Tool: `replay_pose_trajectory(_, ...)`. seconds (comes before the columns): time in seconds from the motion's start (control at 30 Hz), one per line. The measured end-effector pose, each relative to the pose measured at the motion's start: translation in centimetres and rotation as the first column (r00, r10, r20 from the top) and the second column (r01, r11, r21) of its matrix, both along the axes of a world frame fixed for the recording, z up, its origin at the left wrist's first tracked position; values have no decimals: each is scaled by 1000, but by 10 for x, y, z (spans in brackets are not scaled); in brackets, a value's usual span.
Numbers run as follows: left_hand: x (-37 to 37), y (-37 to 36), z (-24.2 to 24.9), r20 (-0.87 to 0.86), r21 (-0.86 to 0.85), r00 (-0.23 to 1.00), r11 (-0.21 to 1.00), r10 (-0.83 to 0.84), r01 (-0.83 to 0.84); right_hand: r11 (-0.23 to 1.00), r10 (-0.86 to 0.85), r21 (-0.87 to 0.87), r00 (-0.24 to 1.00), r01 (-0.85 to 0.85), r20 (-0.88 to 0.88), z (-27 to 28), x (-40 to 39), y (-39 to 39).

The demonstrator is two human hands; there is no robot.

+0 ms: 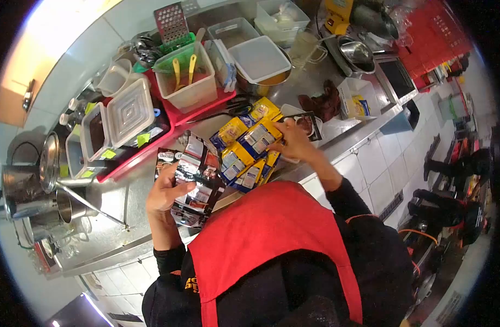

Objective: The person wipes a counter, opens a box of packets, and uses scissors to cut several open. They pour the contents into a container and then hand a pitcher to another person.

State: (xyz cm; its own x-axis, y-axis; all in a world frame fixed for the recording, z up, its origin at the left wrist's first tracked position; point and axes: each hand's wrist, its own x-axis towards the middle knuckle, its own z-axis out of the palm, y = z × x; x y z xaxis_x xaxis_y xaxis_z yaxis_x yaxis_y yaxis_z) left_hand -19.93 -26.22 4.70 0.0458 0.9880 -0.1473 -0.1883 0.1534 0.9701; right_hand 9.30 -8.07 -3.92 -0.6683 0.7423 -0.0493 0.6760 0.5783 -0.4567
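My left hand (165, 188) is closed on a stack of dark brown chocolate packets (198, 188), with the thumb pressed across the front. More dark packet corners show behind that hand. To the right of the stack lies a loose pile of yellow-and-blue packets (258, 139). My right hand (294, 143) is at the right side of this pile, thumb and fingers apart at the edge of a yellow packet. A dark chocolate packet (309, 122) shows just behind the right hand, partly covered by it. Whether the fingertips press on any packet is hard to see.
Behind the packets stand a red tray (193, 113), a clear tub with yellow-handled utensils (187, 95) and a lidded pot (269, 82). A white container (362, 101) is at the right. Lidded boxes (131, 111) and metal pots (29, 188) stand left. Another person's dark clothing (460, 212) shows far right.
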Motion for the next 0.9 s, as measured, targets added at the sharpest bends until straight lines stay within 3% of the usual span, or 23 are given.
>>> replay_pose_trajectory(0.07, 3, 1, 5, -25, 33, 999, 999, -31, 32, 988, -89, -128, 995, 84, -34, 0, -17, -19)
replay_pose_trajectory(0.23, 21, 18, 18, 18, 31, 995, 995, -97, 96, 998, -50, -27, 999, 50, -18, -8, -32, -24)
replay_pose_trajectory(0.3, 28, 24, 25, 14, -7, 998, 998, -56, 56, 968, 111, -224, 994, -111, -13, 1, -26, -2)
replay_pose_trajectory(0.33, 25, 24, 21, -2, -6, 997, 997, -79, 79, 992, 73, -82, 977, -92, -203, -8, -16, 6)
replay_pose_trajectory(0.4, 21, 22, 18, 0, -23, 998, 998, -63, 63, 994, -53, -99, 992, 42, -115, 16, 2, 32)
replay_pose_trajectory(0.5, 15, 16, 15, -9, -48, 1000, 998, -29, 29, 991, -137, -23, 968, 135, -212, 6, 35, 66)
replay_pose_trajectory(0.57, 14, 14, 17, 7, -45, 1000, 999, 7, -7, 974, -225, -70, 958, 216, -180, 20, 47, 77)
replay_pose_trajectory(0.63, 13, 12, 18, 3, -24, 1000, 1000, 19, -19, 992, -125, -20, 983, 123, -138, 19, 48, 77)
replay_pose_trajectory(0.7, 9, 6, 14, 46, -46, 998, 998, 47, -45, 981, 146, 139, 987, -135, -67, 19, 41, 65)
replay_pose_trajectory(0.73, 7, 4, 12, 39, -55, 998, 997, 58, -55, 988, 136, -90, 986, -127, 98, 15, 34, 63)
replay_pose_trajectory(0.77, 5, 2, 12, 37, -54, 997, 996, 71, -69, 986, 149, -90, 984, -141, 96, 14, 30, 61)
replay_pose_trajectory(0.83, 4, -3, 14, 39, -26, 990, 991, 134, -133, 999, -9, -28, 951, 18, 309, 14, 26, 56)
replay_pose_trajectory(0.87, 2, -6, 14, 29, -39, 989, 989, 142, -140, 985, 28, -168, 912, 45, 410, 25, 22, 64)
replay_pose_trajectory(0.9, 0, -12, 14, 30, -36, 985, 985, 171, -170, 986, 54, -165, 911, 16, 410, 35, 13, 65)
